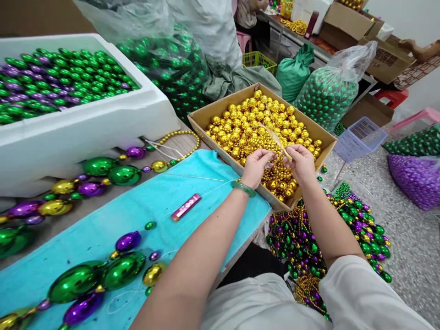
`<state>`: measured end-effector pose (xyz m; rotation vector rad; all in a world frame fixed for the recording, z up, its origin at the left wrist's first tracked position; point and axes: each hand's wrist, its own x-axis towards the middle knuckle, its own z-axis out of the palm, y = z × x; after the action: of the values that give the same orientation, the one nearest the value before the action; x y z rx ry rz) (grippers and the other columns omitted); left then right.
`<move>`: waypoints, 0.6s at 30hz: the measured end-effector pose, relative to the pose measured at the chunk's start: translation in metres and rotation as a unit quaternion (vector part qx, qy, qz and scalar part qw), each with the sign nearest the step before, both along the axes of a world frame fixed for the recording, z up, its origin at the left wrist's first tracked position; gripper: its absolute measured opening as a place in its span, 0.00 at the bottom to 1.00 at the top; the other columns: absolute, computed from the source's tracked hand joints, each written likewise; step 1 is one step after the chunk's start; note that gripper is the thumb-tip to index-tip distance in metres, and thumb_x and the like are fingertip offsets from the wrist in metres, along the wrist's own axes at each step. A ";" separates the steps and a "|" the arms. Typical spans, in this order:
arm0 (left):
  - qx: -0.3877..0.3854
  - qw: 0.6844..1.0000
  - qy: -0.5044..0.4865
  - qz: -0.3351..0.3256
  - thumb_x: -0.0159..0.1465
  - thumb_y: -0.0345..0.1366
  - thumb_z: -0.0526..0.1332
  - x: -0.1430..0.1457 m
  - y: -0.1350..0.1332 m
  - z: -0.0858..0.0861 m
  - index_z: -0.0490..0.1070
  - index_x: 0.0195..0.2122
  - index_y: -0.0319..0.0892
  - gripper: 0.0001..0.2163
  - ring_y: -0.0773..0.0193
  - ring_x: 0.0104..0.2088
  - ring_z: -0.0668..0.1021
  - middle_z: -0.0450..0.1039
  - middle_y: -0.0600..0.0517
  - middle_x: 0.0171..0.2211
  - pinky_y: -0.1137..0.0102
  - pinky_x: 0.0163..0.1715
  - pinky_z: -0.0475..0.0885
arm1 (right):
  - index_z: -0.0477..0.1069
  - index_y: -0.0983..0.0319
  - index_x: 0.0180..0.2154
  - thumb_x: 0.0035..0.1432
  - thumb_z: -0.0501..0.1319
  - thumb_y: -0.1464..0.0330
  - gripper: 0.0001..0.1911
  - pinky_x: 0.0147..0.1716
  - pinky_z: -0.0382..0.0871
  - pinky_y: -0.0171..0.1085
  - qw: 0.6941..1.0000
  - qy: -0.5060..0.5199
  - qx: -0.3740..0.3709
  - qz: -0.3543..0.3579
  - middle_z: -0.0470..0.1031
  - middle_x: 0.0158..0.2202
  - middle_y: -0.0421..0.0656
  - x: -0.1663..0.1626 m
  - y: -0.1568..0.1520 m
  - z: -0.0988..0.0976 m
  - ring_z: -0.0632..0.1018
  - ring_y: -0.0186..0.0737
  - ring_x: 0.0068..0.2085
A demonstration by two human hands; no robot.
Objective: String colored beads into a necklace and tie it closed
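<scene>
Both my hands are raised over a cardboard box [206, 120] filled with gold beads [247, 123]. My left hand [256, 166], a green bangle on its wrist, and my right hand [300, 161] are closed in pinches on a thin pale string [275, 137] that runs up and away between them. On the turquoise cloth [144, 206] to the left lie strands of large green, purple and gold oval beads [103, 275]. A small red and pink packet [186, 206] and a fine white thread lie on the cloth near my left forearm.
A white foam box [85, 128] of green and purple beads stands at the left. Clear bags of green beads [326, 94] stand behind the cardboard box. Finished bead strands [309, 243] are heaped on the floor at right, beside a bag of purple beads [415, 176] and a blue basket [360, 137].
</scene>
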<state>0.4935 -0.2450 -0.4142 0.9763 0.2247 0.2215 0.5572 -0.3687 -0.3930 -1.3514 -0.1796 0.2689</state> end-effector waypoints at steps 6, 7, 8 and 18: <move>0.040 0.998 0.013 -0.057 0.58 0.31 0.61 0.002 0.002 -0.002 0.69 0.29 0.38 0.02 0.71 0.32 0.76 0.75 0.52 0.31 0.78 0.27 0.65 | 0.68 0.62 0.31 0.49 0.63 0.65 0.08 0.16 0.60 0.29 0.999 -0.040 -0.036 -0.007 0.69 0.24 0.36 0.006 0.009 0.013 0.71 0.29 0.21; 0.037 0.997 0.012 -0.063 0.58 0.31 0.61 0.002 0.002 -0.002 0.69 0.29 0.38 0.02 0.71 0.31 0.76 0.75 0.52 0.31 0.78 0.26 0.64 | 0.67 0.62 0.31 0.49 0.63 0.65 0.08 0.16 0.60 0.30 0.997 -0.049 -0.053 -0.017 0.69 0.24 0.37 0.007 0.010 0.014 0.71 0.29 0.21; 0.028 0.997 0.010 -0.064 0.58 0.31 0.61 0.001 0.002 -0.002 0.69 0.29 0.38 0.03 0.72 0.30 0.76 0.75 0.53 0.30 0.78 0.26 0.64 | 0.67 0.62 0.31 0.50 0.62 0.65 0.07 0.17 0.61 0.30 0.994 -0.067 -0.077 -0.032 0.69 0.24 0.37 0.006 0.010 0.014 0.71 0.30 0.21; -0.065 0.997 0.000 -0.046 0.58 0.31 0.61 0.003 -0.003 -0.008 0.68 0.29 0.37 0.03 0.73 0.29 0.73 0.72 0.53 0.29 0.74 0.34 0.67 | 0.70 0.60 0.40 0.58 0.58 0.73 0.08 0.36 0.69 0.38 0.810 -0.536 -0.236 -0.035 0.75 0.34 0.42 -0.088 0.009 0.040 0.75 0.37 0.35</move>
<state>0.4960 -0.2476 -0.4223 0.8557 0.1913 0.1220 0.4697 -0.3601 -0.3526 -1.8784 -1.0638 -0.5996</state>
